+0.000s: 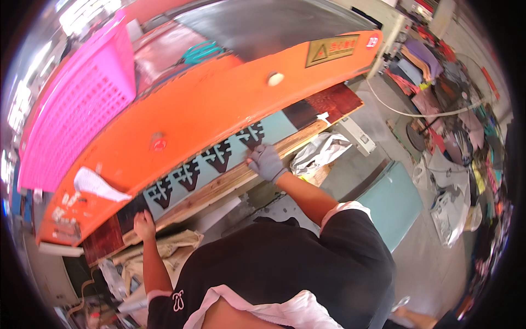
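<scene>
A long pale blue-green sheet point(222, 165) with a row of black branching shapes lies on a wooden-edged board under the orange beam of a press point(213, 118). My right hand point(267, 163), in a grey glove with bare fingertips, is curled at the sheet's front edge near its right part. My bare left hand point(144, 225) is closed beside the sheet's left front corner, over the board's edge. What its fingers hold is hidden. The sheet's far edge disappears beneath the beam.
A pink perforated basket point(82, 104) stands on the press at left. Pale green sheets point(392, 203) are stacked at right, near a heap of coloured scraps point(452, 131). White plastic point(320, 152) lies below the board. Another person's forearm point(419, 318) shows at lower right.
</scene>
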Action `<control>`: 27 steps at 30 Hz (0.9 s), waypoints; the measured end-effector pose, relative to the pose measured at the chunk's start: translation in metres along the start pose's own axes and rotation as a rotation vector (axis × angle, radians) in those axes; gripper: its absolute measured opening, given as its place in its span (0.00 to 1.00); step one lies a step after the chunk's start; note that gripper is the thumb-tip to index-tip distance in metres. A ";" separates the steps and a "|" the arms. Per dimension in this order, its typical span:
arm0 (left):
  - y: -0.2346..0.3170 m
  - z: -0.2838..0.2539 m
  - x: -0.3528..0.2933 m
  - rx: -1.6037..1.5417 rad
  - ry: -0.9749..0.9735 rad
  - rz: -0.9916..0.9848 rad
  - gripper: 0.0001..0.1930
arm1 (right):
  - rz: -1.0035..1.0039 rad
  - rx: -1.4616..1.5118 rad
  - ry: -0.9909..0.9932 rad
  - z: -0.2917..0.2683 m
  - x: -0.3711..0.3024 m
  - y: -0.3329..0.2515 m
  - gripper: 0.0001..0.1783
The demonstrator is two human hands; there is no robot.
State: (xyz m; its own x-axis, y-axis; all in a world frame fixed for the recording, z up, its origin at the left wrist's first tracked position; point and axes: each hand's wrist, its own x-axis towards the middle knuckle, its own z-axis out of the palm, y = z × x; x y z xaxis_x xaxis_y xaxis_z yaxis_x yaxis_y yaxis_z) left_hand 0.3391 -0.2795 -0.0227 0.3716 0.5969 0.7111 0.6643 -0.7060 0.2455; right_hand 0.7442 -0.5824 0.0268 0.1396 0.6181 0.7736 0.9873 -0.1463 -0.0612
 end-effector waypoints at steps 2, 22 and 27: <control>0.002 -0.001 0.001 -0.019 -0.049 -0.039 0.18 | 0.012 0.001 -0.001 -0.002 -0.001 0.000 0.10; 0.082 -0.105 -0.126 -0.072 -0.043 -0.083 0.17 | 0.366 -0.095 -0.158 -0.079 -0.106 -0.052 0.22; 0.102 -0.143 -0.191 -0.143 -0.019 -0.068 0.16 | 0.392 -0.108 -0.137 -0.126 -0.160 -0.086 0.21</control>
State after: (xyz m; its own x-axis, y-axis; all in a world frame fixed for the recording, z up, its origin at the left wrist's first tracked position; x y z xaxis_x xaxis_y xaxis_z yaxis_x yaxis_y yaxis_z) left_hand 0.2434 -0.5203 -0.0392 0.3419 0.6513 0.6774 0.5896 -0.7100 0.3851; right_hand 0.6271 -0.7659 -0.0120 0.5189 0.5955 0.6133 0.8450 -0.4661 -0.2624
